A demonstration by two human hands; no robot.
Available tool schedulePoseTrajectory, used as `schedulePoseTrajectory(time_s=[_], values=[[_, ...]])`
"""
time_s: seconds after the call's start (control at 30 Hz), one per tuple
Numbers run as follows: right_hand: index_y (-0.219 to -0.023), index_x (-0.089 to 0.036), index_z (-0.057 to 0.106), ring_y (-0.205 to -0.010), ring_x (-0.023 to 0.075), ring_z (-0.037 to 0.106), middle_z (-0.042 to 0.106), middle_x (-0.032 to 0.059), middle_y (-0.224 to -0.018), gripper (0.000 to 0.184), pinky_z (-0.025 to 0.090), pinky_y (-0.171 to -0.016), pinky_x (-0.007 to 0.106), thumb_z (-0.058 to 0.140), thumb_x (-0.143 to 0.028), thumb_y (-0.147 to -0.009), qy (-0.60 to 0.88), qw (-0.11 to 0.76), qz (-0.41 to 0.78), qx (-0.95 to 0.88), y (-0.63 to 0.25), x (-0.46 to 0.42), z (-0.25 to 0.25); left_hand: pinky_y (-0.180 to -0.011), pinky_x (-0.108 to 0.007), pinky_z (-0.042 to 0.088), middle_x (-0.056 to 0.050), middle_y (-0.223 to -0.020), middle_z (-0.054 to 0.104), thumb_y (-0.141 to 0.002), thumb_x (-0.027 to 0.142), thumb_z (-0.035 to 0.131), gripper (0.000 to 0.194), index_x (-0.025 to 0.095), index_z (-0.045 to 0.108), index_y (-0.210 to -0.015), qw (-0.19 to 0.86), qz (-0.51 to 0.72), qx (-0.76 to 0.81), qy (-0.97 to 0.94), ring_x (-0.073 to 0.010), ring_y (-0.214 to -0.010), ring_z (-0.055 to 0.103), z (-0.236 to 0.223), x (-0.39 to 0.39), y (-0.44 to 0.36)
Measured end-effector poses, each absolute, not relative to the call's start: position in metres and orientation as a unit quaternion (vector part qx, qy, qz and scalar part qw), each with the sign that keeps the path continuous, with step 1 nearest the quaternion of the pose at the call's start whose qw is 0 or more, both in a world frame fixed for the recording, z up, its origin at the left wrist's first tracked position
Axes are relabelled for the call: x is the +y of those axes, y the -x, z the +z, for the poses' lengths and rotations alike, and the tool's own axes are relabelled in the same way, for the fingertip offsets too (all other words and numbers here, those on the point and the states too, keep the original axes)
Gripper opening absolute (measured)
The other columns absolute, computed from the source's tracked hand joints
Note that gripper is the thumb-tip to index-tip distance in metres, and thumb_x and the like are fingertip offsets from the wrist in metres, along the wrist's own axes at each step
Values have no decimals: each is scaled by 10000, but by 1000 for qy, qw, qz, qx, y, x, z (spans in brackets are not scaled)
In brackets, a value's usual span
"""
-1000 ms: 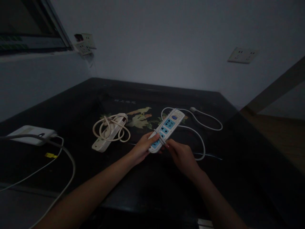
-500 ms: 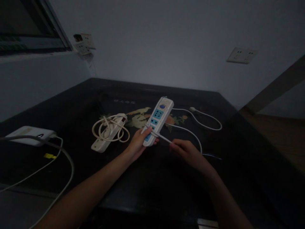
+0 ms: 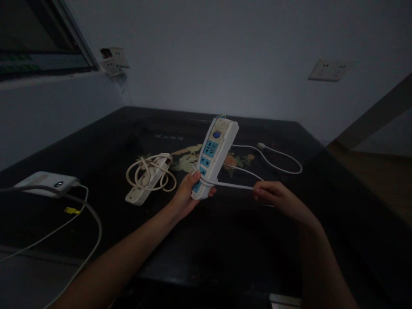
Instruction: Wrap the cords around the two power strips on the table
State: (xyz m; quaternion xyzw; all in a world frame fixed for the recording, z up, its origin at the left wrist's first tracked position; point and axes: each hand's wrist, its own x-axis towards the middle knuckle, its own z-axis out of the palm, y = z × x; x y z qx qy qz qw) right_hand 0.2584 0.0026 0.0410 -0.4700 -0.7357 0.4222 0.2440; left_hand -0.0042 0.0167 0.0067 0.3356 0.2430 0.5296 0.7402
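At the far left, a white box [image 3: 45, 183] lies on the dark table [image 3: 206, 244], with a yellow tag [image 3: 72, 210] near it. Sockets [image 3: 112, 67] are on the wall behind. Next comes a beige strip [image 3: 137, 195], flat on the table, its looped cord [image 3: 128, 173] lying over it. The left hand [image 3: 185, 193] has its fingers clamped on the lower end of the white strip [image 3: 222, 148], which is tilted above the table. A white cord [image 3: 234, 186] wraps around that end and stretches right to the right hand [image 3: 281, 198], whose fingers are pinched together on it. Beyond the right hand, a plug [image 3: 261, 146] rests on the table.
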Motion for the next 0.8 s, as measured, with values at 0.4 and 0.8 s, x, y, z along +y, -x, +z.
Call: schedulePoseTrajectory(time_s=[0.4, 0.8], values=[[-622, -216, 591, -707, 213, 559, 578, 28, -622, 299, 445, -606, 303, 641, -491, -729, 499, 271, 422, -707, -260, 8, 22, -491, -247, 516, -44, -754, 673, -510, 568, 807, 674, 115, 629, -978, 804, 289, 181, -487, -148, -555, 621, 15, -1, 11], [-667, -158, 606, -646, 146, 581, 619, -3, -654, 257, 422, -581, 241, 724, -387, -678, 486, 189, 441, -730, -246, 9, 24, -703, -246, 437, -14, -947, 661, -571, 455, 797, 622, 222, 597, -1112, 463, 6, 285, -839, -188, -839, 613, 36, -8, 5]])
